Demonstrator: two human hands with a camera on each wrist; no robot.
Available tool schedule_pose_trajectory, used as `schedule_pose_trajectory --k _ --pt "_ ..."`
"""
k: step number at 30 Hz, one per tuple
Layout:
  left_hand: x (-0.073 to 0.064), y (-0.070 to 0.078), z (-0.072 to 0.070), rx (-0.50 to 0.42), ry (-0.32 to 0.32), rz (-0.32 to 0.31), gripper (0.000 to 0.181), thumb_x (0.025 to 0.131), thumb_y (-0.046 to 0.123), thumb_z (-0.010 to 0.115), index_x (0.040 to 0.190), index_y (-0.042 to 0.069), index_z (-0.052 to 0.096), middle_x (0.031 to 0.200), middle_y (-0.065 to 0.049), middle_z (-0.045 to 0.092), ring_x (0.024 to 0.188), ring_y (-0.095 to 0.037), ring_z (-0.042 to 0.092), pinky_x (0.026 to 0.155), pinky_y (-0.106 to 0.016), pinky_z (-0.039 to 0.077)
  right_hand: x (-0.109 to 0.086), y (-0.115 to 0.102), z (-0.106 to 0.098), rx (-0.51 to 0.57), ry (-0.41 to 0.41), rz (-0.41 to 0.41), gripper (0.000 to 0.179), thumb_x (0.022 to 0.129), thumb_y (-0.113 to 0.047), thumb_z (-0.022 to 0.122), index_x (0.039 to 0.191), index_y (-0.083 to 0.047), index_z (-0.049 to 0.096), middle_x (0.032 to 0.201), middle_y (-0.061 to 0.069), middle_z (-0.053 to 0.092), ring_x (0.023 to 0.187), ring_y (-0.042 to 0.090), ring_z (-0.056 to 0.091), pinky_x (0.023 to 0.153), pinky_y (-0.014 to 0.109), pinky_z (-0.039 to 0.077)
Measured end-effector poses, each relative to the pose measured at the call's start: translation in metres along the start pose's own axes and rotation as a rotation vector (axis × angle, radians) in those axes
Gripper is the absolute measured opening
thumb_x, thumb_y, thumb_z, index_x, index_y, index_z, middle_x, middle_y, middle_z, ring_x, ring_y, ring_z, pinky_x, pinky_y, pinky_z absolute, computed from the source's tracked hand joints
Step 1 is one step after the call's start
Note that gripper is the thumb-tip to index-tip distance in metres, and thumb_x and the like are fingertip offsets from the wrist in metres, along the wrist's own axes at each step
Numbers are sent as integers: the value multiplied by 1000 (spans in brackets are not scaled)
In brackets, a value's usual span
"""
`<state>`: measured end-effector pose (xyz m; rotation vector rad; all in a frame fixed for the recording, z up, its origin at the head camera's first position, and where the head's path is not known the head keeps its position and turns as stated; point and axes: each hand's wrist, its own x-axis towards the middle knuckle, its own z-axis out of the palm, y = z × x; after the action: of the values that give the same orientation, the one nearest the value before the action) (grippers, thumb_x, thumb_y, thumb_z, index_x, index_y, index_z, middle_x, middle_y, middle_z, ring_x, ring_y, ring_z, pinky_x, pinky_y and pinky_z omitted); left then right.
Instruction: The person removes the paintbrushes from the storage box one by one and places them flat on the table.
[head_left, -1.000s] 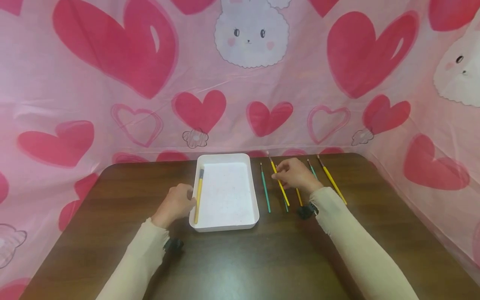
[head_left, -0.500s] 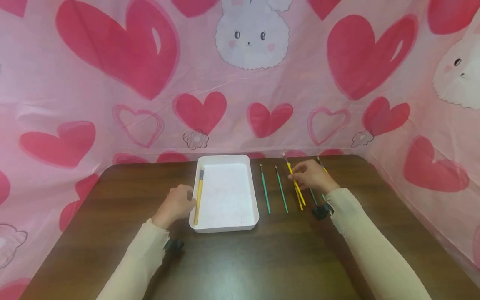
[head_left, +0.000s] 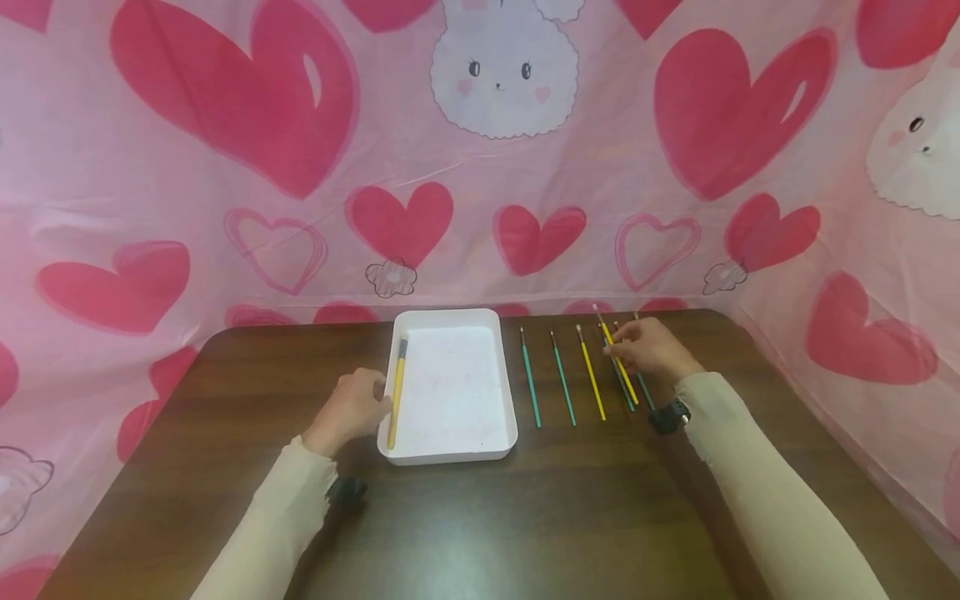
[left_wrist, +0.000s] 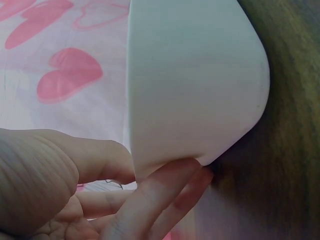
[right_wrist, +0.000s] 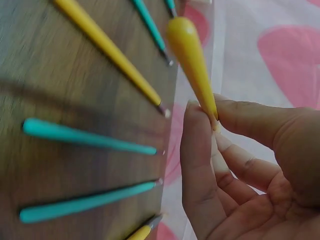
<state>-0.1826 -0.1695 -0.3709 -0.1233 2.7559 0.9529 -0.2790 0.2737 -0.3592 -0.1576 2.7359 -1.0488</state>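
Observation:
My right hand (head_left: 651, 347) pinches a yellow paintbrush (head_left: 622, 364) between thumb and fingers, bristles toward the back wall. In the right wrist view its thick handle end (right_wrist: 192, 55) points up toward the camera, raised off the table. Below it in the head view lies a teal paintbrush (head_left: 627, 395), partly covered. My left hand (head_left: 352, 411) holds the left side of a white tray (head_left: 450, 457); the left wrist view shows thumb at the rim and fingers against the outer wall (left_wrist: 195, 80). Inside the tray, a yellow-handled paintbrush (head_left: 398, 392) lies along the left wall.
Right of the tray, two teal paintbrushes, one at the left (head_left: 531, 383) and one beside it (head_left: 564, 383), and a yellow paintbrush (head_left: 592, 379) lie in a spaced row on the brown table (head_left: 465, 533). Another teal paintbrush (right_wrist: 90, 200) and a yellow one (right_wrist: 142, 231) lie farther right. A pink heart-patterned sheet (head_left: 480, 167) hangs behind.
My right hand has moved rightward with the yellow paintbrush, passing over the second teal brush and the yellow brush lying on the table. My left hand and the tray have stayed in place.

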Motion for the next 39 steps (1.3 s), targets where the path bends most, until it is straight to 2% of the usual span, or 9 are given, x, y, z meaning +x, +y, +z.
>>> schedule_pose_trajectory --k 6,17,24,29,34,39 --pt "1 0 1 -4 4 -4 43 95 14 68 134 -3 59 121 -21 67 92 -29 66 82 -47 61 0 13 -7 31 10 42 41 97 -18 68 123 13 58 107 22 68 78 17 69 77 38 63" --pt "0 0 1 -9 3 -7 46 95 15 68 136 -2 57 123 -21 66 94 -30 66 84 -49 61 -1 39 -32 -69 41 51 35 96 -20 69 114 10 65 96 16 72 78 20 69 75 37 62" --pt "0 0 1 -5 3 -1 45 95 14 68 136 -3 57 122 -21 66 91 -29 65 80 -46 61 -2 52 -46 -3 44 46 35 95 -15 70 112 16 64 84 9 71 71 15 63 68 31 61" --pt "0 -1 2 -14 -2 -8 46 96 15 67 137 -2 57 125 -21 65 93 -29 66 82 -47 61 1 65 -53 11 39 92 38 96 -13 69 114 18 61 85 7 72 72 14 67 70 34 63" --pt "2 -2 2 -17 -1 -3 46 96 15 67 137 -2 57 126 -20 65 94 -29 66 82 -47 61 1 76 -62 -51 71 125 39 94 -14 71 112 19 64 86 12 74 71 16 70 70 37 63" --pt "3 -3 2 -15 2 1 46 96 15 67 137 -2 56 125 -21 65 93 -29 66 81 -46 61 0 84 -69 -134 71 145 36 92 -18 71 106 15 68 81 9 75 68 14 69 66 33 60"
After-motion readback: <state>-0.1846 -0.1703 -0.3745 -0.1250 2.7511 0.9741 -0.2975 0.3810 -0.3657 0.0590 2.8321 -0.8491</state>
